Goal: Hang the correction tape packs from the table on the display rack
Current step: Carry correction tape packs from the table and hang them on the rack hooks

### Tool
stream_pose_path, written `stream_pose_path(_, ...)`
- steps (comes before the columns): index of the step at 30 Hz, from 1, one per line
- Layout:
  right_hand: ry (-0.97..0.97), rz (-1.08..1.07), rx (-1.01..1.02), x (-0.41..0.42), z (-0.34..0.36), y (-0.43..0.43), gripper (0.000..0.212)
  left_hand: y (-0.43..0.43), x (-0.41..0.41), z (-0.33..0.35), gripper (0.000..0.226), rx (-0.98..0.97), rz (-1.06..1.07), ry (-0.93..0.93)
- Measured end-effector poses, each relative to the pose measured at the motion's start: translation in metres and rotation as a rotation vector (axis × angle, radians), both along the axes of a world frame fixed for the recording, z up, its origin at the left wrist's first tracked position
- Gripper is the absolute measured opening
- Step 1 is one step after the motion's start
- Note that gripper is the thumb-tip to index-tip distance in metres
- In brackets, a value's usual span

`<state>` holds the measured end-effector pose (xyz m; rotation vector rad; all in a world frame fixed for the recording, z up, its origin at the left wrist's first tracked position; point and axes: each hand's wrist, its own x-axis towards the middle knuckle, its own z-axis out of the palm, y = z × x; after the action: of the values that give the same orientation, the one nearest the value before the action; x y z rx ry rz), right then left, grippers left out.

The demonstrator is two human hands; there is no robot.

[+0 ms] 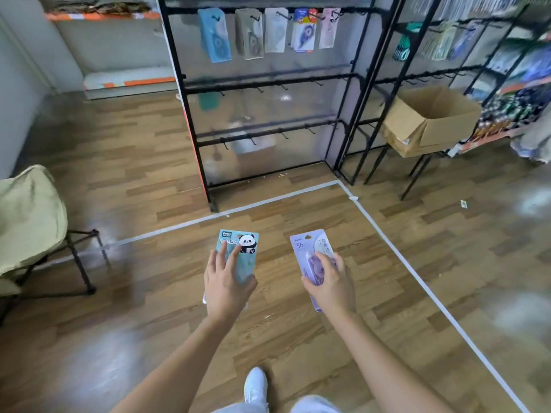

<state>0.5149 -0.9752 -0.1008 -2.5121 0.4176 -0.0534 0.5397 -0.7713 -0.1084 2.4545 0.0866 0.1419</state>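
Observation:
My left hand [225, 283] holds a light-blue correction tape pack with a panda print [242, 248], fingers laid over its front and thumb at its side. My right hand [331, 284] grips a purple correction tape pack marked 36 [310, 248]. Both packs are held out low over the wood floor. Ahead stands the black display rack [268, 81]. Several packs [268, 31] hang on its top bar; the two lower bars carry bare hooks. The table is out of view.
A cardboard box [429, 120] sits open on a black stand at the right, beside a second rack of hanging goods [465, 40]. A green folding chair [29, 222] is at the left. White tape lines [387, 234] cross the floor. My white shoe [255, 386] shows below.

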Motion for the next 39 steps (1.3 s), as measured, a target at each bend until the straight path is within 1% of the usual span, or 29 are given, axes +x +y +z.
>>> stream_pose_path(6,-0.003,-0.012,-0.007,0.069,0.000,-0.018,0.062,-0.018,0.076,0.000,0.073,0.031,-0.040,0.026)
stream_pose_path(12,-0.019,0.019,-0.003,0.158,-0.006,-0.054,0.063,-0.050,0.158,-0.003,0.073,0.050,-0.002,0.034)
stream_pose_path(20,-0.081,0.086,0.013,0.307,-0.002,-0.125,0.064,-0.123,0.292,0.005,0.073,0.029,0.074,-0.003)
stream_pose_path(24,-0.067,0.124,0.007,0.371,0.003,-0.152,0.066,-0.152,0.347,0.011,0.074,0.021,0.111,-0.010)
stream_pose_path(30,-0.094,0.171,0.003,0.460,0.001,-0.169,0.065,-0.171,0.431,0.009,0.074,0.040,0.127,-0.019)
stream_pose_path(36,-0.131,0.163,-0.001,0.569,0.001,-0.177,0.065,-0.180,0.548,0.019,0.076,0.029,0.122,-0.083)
stream_pose_path(39,-0.181,0.149,-0.008,0.622,0.006,-0.177,0.064,-0.179,0.604,0.024,0.075,0.053,0.097,-0.105)
